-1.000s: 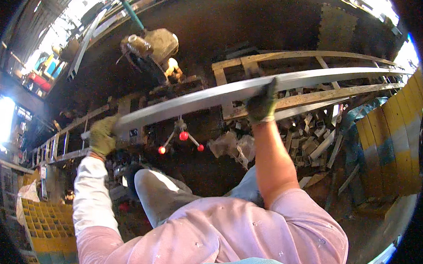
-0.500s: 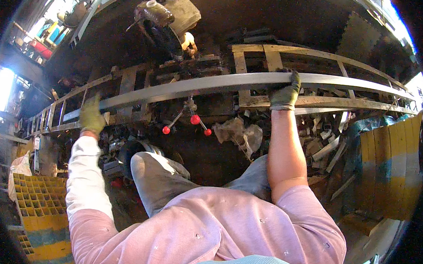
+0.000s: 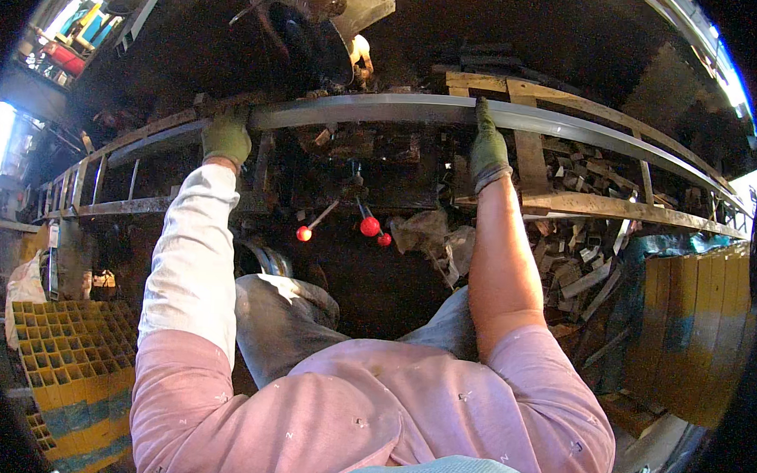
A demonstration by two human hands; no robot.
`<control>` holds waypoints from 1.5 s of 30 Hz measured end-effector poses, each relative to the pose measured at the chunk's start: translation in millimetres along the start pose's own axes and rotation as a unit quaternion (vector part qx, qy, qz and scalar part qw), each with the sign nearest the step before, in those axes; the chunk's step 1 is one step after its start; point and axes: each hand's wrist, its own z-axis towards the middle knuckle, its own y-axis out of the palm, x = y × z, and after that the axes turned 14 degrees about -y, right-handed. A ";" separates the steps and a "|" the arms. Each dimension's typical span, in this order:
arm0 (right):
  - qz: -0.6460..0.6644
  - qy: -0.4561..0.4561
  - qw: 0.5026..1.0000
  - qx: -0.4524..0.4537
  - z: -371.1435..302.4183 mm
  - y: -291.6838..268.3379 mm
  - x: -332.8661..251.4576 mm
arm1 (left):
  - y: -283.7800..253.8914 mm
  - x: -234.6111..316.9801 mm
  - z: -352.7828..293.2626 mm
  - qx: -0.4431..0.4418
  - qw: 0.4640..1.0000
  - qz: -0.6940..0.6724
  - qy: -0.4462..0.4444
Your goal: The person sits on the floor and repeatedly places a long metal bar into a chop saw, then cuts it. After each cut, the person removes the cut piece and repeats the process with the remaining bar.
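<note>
A long silvery metal bar point(image 3: 368, 109) runs across the whole width in front of me. My left hand point(image 3: 227, 136), in a green glove, is closed on its left part; the fingertips are in shadow. Farther right, my gloved right hand point(image 3: 488, 148) grips the same bar, some of its fingers hidden. Beneath the bar is a slatted wooden rack point(image 3: 532, 163). Just beyond the bar stands a cutting machine with a dark round disc point(image 3: 316, 45). Between my arms, nearer to me, a three-armed handle with red knobs point(image 3: 369, 226) sticks out.
Metal offcuts point(image 3: 577, 277) lie heaped under the rack at right. A crumpled plastic bag point(image 3: 421, 232) hangs near my right forearm. Bundled square tubes with yellow ends point(image 3: 73, 340) stand at lower left, a yellow-and-blue bundle point(image 3: 695, 330) at right.
The bar has moved away from me, both hands holding on. My left hand has come farther right and forward along it. The view has shifted slightly.
</note>
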 end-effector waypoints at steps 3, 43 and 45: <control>-0.076 0.028 0.996 -0.043 -8.7 10.5 -18.2 | 39.2 -10.4 14.4 0.034 0.999 0.004 0.009; -0.326 -0.250 0.900 -0.147 9.1 -62.0 -31.9 | 55.1 -30.2 48.4 -0.177 0.984 -0.013 -0.018; -0.266 -0.165 0.943 -0.112 -4.1 -29.7 -41.1 | 66.9 15.6 30.1 0.006 0.991 -0.131 0.022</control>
